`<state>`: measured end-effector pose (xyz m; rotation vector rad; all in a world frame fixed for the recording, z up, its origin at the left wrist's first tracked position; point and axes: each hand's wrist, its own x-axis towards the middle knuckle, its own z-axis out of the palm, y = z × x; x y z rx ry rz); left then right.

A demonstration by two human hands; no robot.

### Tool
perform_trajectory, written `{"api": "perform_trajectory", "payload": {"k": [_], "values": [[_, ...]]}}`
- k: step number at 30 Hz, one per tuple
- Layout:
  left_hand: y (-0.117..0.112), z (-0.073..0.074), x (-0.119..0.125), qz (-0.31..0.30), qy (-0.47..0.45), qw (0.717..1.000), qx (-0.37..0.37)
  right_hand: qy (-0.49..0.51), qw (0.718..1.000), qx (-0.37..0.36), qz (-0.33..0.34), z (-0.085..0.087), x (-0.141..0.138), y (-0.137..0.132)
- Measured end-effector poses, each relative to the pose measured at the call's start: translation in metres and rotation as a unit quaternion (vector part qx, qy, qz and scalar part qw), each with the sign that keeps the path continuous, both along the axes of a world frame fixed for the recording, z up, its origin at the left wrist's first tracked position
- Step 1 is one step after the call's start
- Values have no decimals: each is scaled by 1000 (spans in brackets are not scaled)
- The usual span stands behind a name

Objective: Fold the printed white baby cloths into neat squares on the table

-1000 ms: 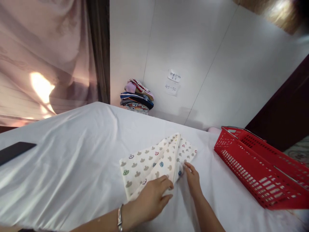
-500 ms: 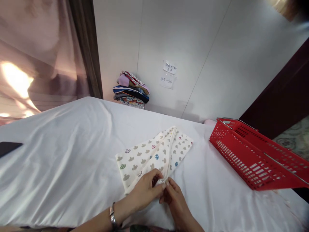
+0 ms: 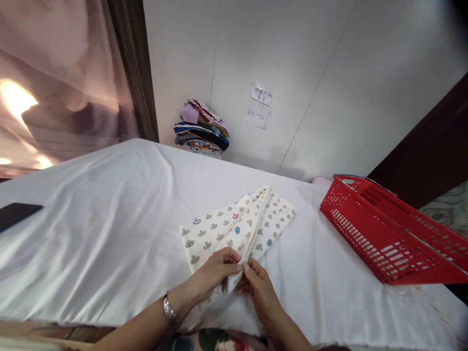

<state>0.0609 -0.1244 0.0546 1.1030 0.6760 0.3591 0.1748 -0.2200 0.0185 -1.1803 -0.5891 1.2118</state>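
Note:
A white cloth (image 3: 219, 234) printed with grey and coloured mushrooms lies folded on the white-covered table, one layer slanting across another. I cannot tell whether it is a garment. A raised edge runs from its far tip down to my fingers. My left hand (image 3: 219, 268), with a silver bracelet at the wrist, pinches the near end of that edge between thumb and fingers. Close against it on the right, my right hand (image 3: 258, 282) pinches the same end. A small flap of cloth hangs below the fingertips, and part of the near side is hidden by my hands.
On the right stands a red plastic basket (image 3: 373, 234) with metal handles. Folded clothes (image 3: 203, 129) are stacked beyond the table's far edge, by the wall with paper labels (image 3: 258, 114). A dark flat object like a phone (image 3: 18, 214) lies at the left.
Both hands have moved slightly away from me along the edge of the cloth, still pinching it. More of the near flap shows below the fingers. The view has shifted a little.

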Motion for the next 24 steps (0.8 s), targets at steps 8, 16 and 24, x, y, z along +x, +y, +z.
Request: {"api": "perform_trajectory", "payload": {"k": [8,16,24], "values": [[5,0,-3,49,-38,995,-84,12,1000,2,-13,3,-1,2],[11,17,-14,168,-46,983,62,58,997,47,27,13,-7,-1],[9,14,-31,216,-10,972,96,47,991,38,119,2,-19,1]]}}
